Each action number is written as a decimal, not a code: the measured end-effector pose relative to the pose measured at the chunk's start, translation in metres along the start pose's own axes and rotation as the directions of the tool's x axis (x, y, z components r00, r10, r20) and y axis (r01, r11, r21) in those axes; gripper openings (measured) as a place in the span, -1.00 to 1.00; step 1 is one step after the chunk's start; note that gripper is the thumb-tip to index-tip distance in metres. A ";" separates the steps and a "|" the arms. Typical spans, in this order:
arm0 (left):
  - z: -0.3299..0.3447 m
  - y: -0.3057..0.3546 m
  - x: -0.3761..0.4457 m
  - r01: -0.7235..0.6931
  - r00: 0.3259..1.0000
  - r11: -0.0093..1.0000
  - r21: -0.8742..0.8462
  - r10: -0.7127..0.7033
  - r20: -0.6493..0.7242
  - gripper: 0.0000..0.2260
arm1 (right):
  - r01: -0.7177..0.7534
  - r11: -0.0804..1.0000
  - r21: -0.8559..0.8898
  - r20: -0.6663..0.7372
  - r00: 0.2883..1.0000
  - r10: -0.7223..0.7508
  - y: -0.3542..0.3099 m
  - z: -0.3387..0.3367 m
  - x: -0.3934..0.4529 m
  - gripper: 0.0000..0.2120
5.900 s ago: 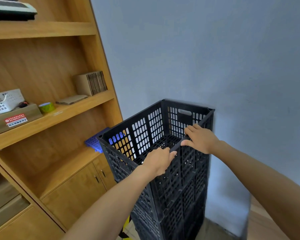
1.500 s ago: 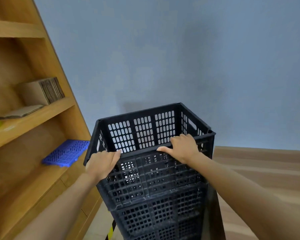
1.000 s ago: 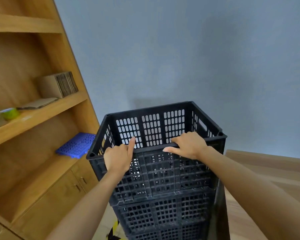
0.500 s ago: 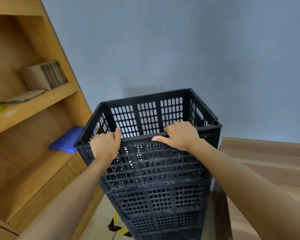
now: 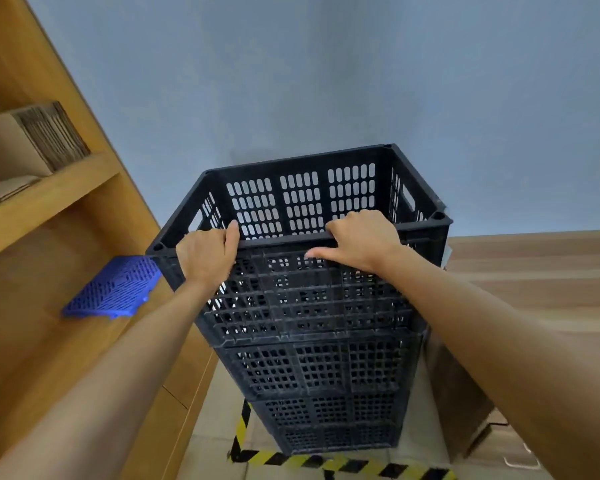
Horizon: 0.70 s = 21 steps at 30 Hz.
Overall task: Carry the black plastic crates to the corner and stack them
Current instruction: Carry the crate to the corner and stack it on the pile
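Note:
A tall stack of black perforated plastic crates (image 5: 321,368) stands in the corner against the blue-grey wall, on tiled floor. The top crate (image 5: 302,199) is open and empty, its slotted far wall facing me. My left hand (image 5: 207,256) grips the near rim at its left end, fingers curled over the edge. My right hand (image 5: 361,239) grips the same rim further right, fingers hooked inside and thumb pointing left along the outer wall. Both forearms reach in from below.
A wooden shelf unit (image 5: 45,209) stands close on the left, holding a blue plastic grid panel (image 5: 113,289) and a cardboard stack (image 5: 32,140). Yellow-black hazard tape (image 5: 312,460) marks the floor at the stack's base. A wooden surface (image 5: 541,268) lies right.
The view has tilted down, showing more of the stack and the floor tape. My left hand's fingers have curled over the rim. Both hands stay on the top crate's near edge.

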<state>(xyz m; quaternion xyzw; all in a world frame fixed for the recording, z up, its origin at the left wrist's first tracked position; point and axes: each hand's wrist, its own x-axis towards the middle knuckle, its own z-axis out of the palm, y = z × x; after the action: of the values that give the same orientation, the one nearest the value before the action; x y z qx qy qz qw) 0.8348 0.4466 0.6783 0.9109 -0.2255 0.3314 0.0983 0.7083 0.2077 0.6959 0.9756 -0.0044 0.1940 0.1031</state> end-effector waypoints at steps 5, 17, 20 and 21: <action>0.014 -0.031 0.020 -0.013 0.999 0.998 -0.054 0.015 0.029 -0.33 | -0.067 0.997 -0.041 0.017 0.998 0.068 -0.027 0.003 0.017 -0.32; 0.022 -0.044 0.030 -0.026 0.999 0.995 -0.094 0.029 0.038 -0.40 | -0.047 0.994 -0.095 -0.001 0.999 0.048 -0.041 0.006 0.035 -0.33; 0.018 -0.035 0.026 -0.030 0.998 0.996 -0.083 0.034 0.057 -0.40 | -0.026 0.994 -0.106 -0.009 1.000 0.025 -0.031 0.005 0.034 -0.30; 0.018 -0.031 0.025 -0.030 0.997 0.996 -0.079 0.035 0.064 -0.40 | -0.015 0.994 -0.107 -0.004 1.000 0.015 -0.027 0.006 0.034 -0.30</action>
<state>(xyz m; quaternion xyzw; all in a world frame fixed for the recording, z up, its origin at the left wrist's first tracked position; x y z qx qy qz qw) 0.8767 0.4597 0.6803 0.9128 -0.2561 0.2941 0.1209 0.7430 0.2339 0.6981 0.9683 -0.0221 0.1956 0.1539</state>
